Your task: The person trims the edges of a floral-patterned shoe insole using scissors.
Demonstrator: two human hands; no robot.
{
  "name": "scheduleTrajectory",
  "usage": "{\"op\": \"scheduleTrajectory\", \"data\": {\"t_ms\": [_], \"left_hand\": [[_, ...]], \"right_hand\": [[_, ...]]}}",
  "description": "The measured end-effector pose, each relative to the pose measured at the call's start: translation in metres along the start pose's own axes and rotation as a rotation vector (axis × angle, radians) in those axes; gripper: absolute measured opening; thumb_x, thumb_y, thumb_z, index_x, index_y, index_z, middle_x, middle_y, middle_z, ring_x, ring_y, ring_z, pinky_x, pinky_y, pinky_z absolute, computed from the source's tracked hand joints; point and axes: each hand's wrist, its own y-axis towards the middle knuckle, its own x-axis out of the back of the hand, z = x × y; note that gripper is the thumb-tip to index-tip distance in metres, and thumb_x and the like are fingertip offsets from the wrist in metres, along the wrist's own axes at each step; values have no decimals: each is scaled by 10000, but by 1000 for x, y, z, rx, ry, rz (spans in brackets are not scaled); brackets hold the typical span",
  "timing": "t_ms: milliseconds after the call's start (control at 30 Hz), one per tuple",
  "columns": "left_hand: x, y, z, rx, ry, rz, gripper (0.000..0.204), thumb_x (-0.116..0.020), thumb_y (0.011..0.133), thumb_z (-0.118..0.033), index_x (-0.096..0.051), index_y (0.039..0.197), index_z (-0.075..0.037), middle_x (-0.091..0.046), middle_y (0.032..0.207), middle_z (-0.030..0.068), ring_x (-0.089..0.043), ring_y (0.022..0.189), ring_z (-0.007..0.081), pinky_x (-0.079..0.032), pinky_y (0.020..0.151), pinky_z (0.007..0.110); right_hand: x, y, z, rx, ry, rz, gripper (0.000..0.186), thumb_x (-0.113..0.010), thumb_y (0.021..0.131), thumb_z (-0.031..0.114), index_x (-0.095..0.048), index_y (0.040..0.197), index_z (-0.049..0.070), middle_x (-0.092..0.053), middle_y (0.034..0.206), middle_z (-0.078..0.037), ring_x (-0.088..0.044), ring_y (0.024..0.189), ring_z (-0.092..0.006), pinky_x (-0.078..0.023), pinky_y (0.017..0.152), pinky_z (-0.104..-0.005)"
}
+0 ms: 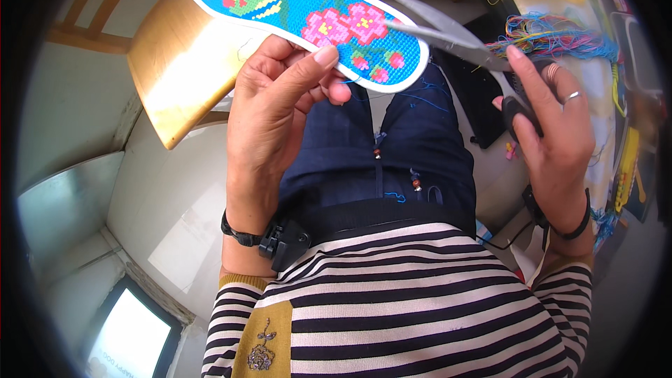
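A seemingly fully stitched insole (287,10) is pinched by the left hand (268,91); beside it, parted scissors (465,45) are gripped by the right hand (556,126); blue thread (352,81) below it seems untrimmed.

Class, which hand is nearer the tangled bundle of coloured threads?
Right. The right hand, holding scissors, appears just below the threads; the left hand, holding an insole, is farther left.
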Motion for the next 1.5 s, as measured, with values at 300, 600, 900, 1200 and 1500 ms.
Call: {"op": "scheduleTrajectory", "data": {"t_ms": [300,600,900,1200,1500], "left_hand": [[-15,-3,8,11,106,40,207,-646,860,-92,-590,1027,17,-667,862,95,-618,645,116,-491,616,213],[-3,-2,11,22,39,-61,220,-642,858,-116,-588,1022,20,-660,888,96,-617,674,123,-511,668,244],[4,1,14,11,-39,5,209,-638,863,-125,-585,1003,20,-662,871,106,-659,752,170,-532,715,280],[0,1,12,0,2,-14,213,-645,855,-115,-586,1011,18,-664,872,100,-649,752,150,-546,709,289],[2,0,9,21,-33,27,244,-631,857,-120,-577,1049,20,-666,928,120,-654,794,180,-545,732,319]], "right_hand": [[-51,41,15,-632,1706,97,575,-671,780,-9,-459,1315,-2,-594,991,-82,-599,885,-123,-499,782,-232],[-72,33,15,-563,1495,16,546,-714,748,-62,-505,1253,-41,-608,971,-52,-597,840,-76,-498,758,-193],[-24,-21,11,-154,397,-39,657,-652,562,-124,-623,1184,83,-545,964,-122,-529,797,-229,-462,690,-297],[4,-19,3,51,26,4,669,-652,525,-126,-647,1159,88,-529,991,-136,-529,847,-287,-444,749,-351],[9,-10,3,-39,145,167,636,-567,575,-162,-620,1173,48,-530,1011,-164,-541,907,-295,-430,828,-304]]}}
